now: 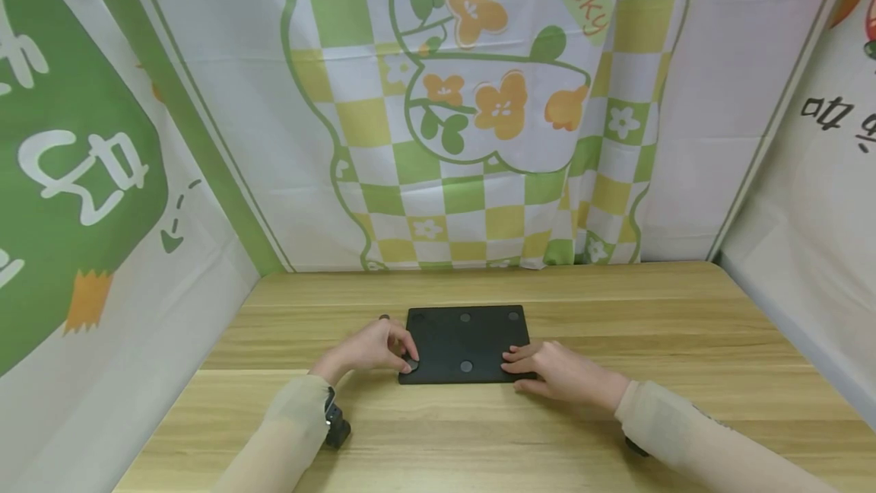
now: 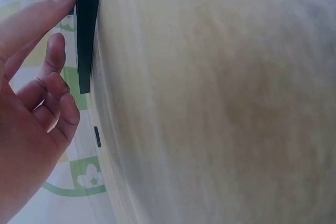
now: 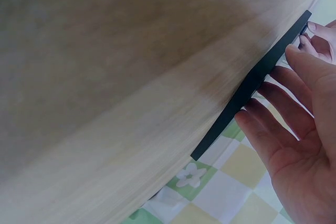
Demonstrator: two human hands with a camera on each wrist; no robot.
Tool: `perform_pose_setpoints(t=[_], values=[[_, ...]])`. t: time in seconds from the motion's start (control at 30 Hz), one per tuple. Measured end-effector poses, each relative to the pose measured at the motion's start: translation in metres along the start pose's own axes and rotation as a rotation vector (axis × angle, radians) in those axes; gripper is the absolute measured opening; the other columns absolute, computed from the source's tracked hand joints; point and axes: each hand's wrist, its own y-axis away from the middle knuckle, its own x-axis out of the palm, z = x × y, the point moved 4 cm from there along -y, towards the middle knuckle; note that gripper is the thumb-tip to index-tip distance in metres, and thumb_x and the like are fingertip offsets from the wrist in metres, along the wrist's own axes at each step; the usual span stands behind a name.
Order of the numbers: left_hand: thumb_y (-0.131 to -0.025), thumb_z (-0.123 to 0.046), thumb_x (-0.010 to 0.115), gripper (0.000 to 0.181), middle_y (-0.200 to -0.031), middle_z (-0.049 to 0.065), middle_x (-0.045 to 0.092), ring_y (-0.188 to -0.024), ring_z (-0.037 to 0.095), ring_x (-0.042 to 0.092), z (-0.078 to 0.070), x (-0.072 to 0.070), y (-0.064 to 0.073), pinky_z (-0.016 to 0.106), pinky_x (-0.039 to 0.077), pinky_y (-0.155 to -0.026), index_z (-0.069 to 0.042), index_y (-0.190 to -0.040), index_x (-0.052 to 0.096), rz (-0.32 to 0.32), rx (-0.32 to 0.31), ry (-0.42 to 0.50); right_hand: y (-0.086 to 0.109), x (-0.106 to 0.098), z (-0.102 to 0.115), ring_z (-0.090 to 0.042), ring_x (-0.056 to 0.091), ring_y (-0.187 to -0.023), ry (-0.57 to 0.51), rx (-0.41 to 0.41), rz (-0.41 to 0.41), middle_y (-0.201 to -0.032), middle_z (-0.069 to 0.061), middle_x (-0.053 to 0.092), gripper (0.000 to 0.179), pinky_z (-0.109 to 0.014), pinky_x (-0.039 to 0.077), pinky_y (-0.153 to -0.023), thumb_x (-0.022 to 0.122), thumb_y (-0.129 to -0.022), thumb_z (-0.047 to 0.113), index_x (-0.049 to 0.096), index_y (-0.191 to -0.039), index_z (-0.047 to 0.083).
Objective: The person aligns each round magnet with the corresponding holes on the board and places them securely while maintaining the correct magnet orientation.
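A thin black rectangular board [image 1: 445,341] lies flat on the wooden table, with several small round dark pads set near its edges. At its front left corner my left hand [image 1: 372,345] pinches one small round pad [image 1: 413,364] between thumb and index finger, low against the board's surface. The other left fingers curl in the air, as the left wrist view shows. My right hand [image 1: 564,375] rests on the board's right front edge, its fingers spread and its thumb at the front side. In the right wrist view the fingertips [image 3: 249,116] touch the board's face.
Behind the left hand, a small dark piece [image 1: 385,317] sits on the table [image 1: 438,440] to the left of the board. Along the table's back edge hangs a checked, flowered curtain [image 1: 479,196]. Printed cloth walls [image 1: 61,173] stand at both sides.
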Motion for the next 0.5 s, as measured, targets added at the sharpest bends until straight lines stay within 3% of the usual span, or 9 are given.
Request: perform_pose_setpoints(t=[0.5], values=[[-0.071,-0.013,0.083,0.017,-0.083,-0.002,0.059,-0.076,0.014,0.051,0.0014,-0.0004,-0.0013,0.023,0.043,-0.067,-0.020,-0.085,0.076,-0.019,0.014,-0.006,0.0002,0.0007,0.0003,-0.026,0.060,-0.116,0.020,-0.027,-0.018,-0.123,-0.012,0.064,0.035,-0.040,0.052,-0.091,0.066,-0.089,0.025,0.067,-0.119,0.008]])
